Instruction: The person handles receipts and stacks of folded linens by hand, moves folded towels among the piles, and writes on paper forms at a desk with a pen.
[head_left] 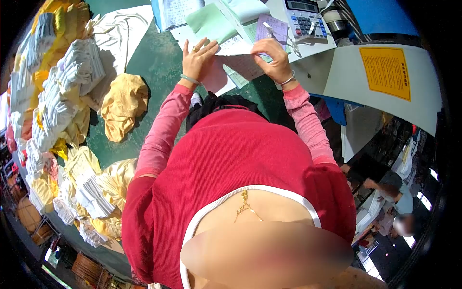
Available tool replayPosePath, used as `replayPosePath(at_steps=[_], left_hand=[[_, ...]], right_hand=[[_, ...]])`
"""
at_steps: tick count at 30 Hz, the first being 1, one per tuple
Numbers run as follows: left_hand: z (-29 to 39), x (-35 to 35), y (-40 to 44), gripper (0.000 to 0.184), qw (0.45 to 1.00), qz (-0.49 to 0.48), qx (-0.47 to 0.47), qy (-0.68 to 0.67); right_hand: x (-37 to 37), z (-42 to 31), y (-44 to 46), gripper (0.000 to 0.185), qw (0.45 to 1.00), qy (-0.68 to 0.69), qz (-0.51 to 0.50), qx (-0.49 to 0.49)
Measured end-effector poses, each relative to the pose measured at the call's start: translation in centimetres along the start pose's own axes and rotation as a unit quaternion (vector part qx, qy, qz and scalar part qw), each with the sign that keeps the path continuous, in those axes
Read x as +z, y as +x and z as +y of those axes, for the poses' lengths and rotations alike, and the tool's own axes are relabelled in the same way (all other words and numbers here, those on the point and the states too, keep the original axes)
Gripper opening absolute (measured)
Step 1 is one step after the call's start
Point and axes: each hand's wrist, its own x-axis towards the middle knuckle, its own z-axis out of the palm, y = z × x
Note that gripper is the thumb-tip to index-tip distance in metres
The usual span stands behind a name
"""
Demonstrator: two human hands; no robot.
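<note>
My left hand (198,60) lies with its fingers spread on the papers at the desk's front edge, a ring and a bangle on it. My right hand (273,59) has thumb and fingers pinched at the edge of a white sheet (245,66) that hangs over the desk edge between the hands. Beyond the hands are a green sheet (211,23), a purple slip (271,30) with a pen-like white item on it, and a notebook (177,10) at the back left. A calculator (306,19) stands right of the slip.
Stacks of folded white and yellow cloth (57,96) fill the left side. A tan cloth bundle (124,107) lies on the green floor. On the right stands a light panel (356,72) with an orange notice (386,73). Another person (391,190) is at the lower right.
</note>
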Motion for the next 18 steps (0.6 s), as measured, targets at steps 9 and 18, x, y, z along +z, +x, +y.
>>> replayPosePath(at_steps=[9, 18], left_hand=[[-0.1, 1.9, -0.8, 0.025, 0.989, 0.092, -0.097, -0.057], [1.0, 1.4, -0.8, 0.023, 0.988, 0.079, -0.130, 0.021]], right_hand=[[1.2, -0.9, -0.1, 0.018, 0.996, -0.076, -0.024, -0.031], [1.9, 1.4, 0.1, 0.008, 0.988, 0.012, 0.099, 0.115]])
